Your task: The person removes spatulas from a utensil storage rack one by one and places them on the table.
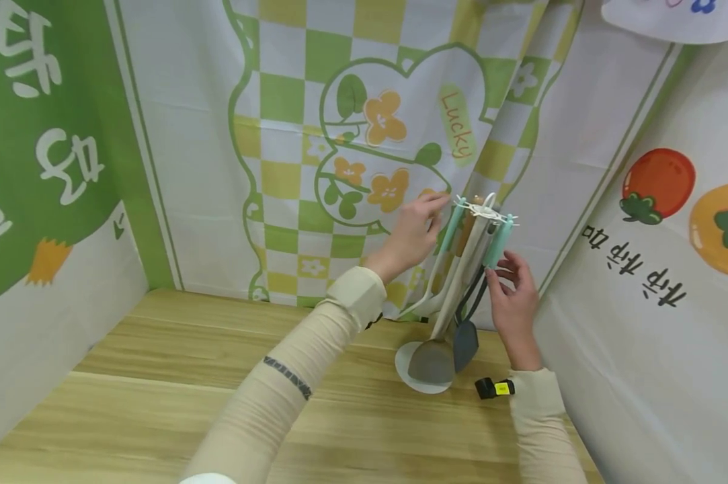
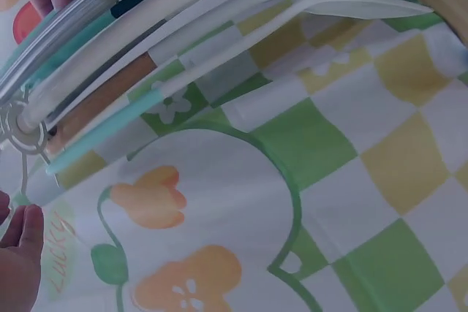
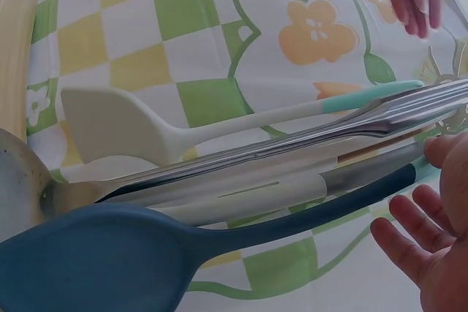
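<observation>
Utensils already hang on the rack, though I cannot tell whether any remain to be hung, while the left hand hovers empty beside its top and the right hand, fingers loosely spread, touches a turquoise handle.

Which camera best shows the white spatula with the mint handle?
Right wrist: the white spatula shows its broad blade and mint handle. The head view shows it small and narrow; left wrist, blade nearly edge-on.
</observation>
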The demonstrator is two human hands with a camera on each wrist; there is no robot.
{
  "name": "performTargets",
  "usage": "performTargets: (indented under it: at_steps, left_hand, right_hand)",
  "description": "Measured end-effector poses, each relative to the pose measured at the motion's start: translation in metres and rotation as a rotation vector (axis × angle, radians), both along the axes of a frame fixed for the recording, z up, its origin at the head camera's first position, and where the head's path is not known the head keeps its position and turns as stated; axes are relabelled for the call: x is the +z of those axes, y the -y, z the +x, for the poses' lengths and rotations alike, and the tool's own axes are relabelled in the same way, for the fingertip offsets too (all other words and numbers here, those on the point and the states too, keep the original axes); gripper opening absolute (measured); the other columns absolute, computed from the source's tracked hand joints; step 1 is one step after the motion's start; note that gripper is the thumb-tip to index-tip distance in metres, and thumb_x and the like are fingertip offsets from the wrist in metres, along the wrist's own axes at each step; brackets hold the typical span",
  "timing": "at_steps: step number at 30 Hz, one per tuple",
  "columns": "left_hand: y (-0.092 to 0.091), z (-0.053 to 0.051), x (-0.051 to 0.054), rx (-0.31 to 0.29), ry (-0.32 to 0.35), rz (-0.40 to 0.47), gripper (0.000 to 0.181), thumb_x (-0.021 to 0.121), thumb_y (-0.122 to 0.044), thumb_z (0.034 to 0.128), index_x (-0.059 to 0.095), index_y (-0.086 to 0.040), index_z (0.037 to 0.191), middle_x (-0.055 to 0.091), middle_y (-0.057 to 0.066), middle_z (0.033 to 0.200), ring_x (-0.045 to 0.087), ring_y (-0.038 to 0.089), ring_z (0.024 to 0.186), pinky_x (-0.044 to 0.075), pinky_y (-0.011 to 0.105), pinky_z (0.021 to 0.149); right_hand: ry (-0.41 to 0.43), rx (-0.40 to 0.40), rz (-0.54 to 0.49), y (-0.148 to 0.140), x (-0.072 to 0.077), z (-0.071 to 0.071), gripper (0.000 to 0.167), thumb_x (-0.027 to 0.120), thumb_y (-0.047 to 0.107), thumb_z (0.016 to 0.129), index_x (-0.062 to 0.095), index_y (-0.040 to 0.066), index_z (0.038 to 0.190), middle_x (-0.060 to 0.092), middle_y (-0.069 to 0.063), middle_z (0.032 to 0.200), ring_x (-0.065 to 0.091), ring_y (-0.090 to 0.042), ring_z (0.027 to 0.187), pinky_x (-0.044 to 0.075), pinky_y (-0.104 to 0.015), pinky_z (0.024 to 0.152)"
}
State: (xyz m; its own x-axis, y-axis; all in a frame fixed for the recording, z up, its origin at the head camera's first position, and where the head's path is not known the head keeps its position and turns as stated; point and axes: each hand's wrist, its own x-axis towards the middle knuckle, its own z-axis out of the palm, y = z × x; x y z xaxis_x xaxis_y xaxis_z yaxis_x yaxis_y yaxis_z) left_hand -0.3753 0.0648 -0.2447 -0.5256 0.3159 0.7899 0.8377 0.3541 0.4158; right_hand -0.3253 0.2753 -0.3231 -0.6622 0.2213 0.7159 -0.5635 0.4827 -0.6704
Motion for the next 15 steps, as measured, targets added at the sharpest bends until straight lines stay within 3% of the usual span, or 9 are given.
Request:
performTargets:
  at_steps: [5, 15]
  left_hand:
    - [-0.010, -0.001, 0.007, 0.052, -0.086, -0.083, 0.035, 0.048, 0.007, 0.1025, 0.060, 0.008, 0.135, 0.061, 0.023, 0.137, 0.059, 0.033, 0.128, 0.049, 0.030, 0.109]
    - [-0.020, -0.004, 0.015, 0.094, -0.124, -0.177, 0.026, 0.055, 0.007, 0.0992, 0.071, 0.006, 0.119, 0.068, 0.021, 0.122, 0.064, 0.030, 0.116, 0.051, 0.030, 0.105]
  right_hand:
    - [-0.019, 0.019, 0.009, 0.007, 0.005, 0.007, 0.038, 0.061, -0.002, 0.099, 0.053, -0.015, 0.133, 0.061, -0.031, 0.117, 0.058, 0.002, 0.095, 0.048, -0.002, 0.074]
    - [-0.043, 0.078, -0.041, 0.005, 0.004, 0.001, 0.033, 0.062, -0.008, 0.096, 0.056, -0.019, 0.126, 0.063, -0.035, 0.111, 0.063, -0.005, 0.087, 0.056, -0.009, 0.071]
